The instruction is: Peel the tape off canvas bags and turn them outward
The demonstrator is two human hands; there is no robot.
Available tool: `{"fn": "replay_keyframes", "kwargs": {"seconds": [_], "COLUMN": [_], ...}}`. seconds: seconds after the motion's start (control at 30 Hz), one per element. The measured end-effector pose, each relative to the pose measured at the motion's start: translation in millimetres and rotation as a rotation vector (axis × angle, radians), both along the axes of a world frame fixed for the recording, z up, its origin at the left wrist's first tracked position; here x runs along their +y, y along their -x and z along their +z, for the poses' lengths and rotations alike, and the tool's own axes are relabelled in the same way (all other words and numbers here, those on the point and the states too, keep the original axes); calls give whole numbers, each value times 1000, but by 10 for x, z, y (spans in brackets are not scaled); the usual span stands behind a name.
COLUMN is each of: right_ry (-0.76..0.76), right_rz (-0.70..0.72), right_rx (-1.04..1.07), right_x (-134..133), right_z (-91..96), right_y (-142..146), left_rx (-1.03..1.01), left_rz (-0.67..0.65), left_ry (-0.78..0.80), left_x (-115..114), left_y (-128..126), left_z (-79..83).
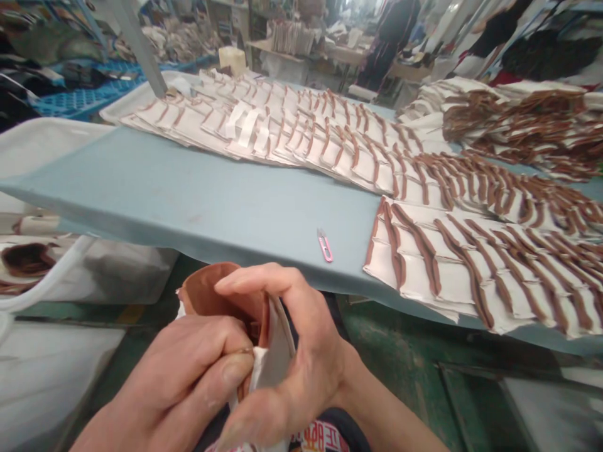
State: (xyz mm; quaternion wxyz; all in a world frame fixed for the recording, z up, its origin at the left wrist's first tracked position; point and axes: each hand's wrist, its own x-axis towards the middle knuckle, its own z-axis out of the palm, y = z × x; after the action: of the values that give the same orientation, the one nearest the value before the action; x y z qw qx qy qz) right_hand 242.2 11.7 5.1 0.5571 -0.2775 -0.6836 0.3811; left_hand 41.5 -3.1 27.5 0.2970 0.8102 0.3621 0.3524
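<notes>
Both hands work one small fabric piece (221,301), brown on the outside with white lining, held below the table's near edge. My left hand (179,383) pinches the white edge between thumb and fingers. Around the piece's right side curl the fingers of my right hand (292,351), with the index finger laid over its top. Just beyond my hands, a pink thread snipper (325,245) lies on the light blue table (188,194).
Overlapping rows of white pieces with brown trim (471,263) cover the table's right and far side, and more are stacked at the back right (518,119). White plastic bins (61,270) stand at the left. Blue crates and a cluttered workshop lie behind.
</notes>
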Motion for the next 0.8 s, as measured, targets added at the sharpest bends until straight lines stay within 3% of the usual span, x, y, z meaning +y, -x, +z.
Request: {"fn": "replay_keyframes", "kwargs": {"seconds": [0.13, 0.23, 0.3, 0.4, 0.53, 0.67, 0.8], "right_ry": [4, 0, 70, 142, 249, 477, 584], "right_rz": [101, 203, 173, 128, 189, 308, 456], "right_rx": [-158, -131, -179, -307, -416, -388, -218], "right_x": [81, 179, 208, 203, 219, 285, 335], "right_z": [-14, -88, -92, 1, 166, 226, 160], "right_y": [149, 152, 105, 0, -127, -242, -318], "left_rx": [110, 112, 122, 166, 173, 180, 232], "left_rz": [128, 97, 68, 60, 56, 62, 69], "left_ry": [-106, -142, -154, -174, -121, -173, -264], "left_x": [-118, -64, 0, 77, 141, 185, 198], "left_y": [55, 70, 77, 101, 128, 117, 122], "left_z": [72, 102, 106, 47, -109, -204, -249]}}
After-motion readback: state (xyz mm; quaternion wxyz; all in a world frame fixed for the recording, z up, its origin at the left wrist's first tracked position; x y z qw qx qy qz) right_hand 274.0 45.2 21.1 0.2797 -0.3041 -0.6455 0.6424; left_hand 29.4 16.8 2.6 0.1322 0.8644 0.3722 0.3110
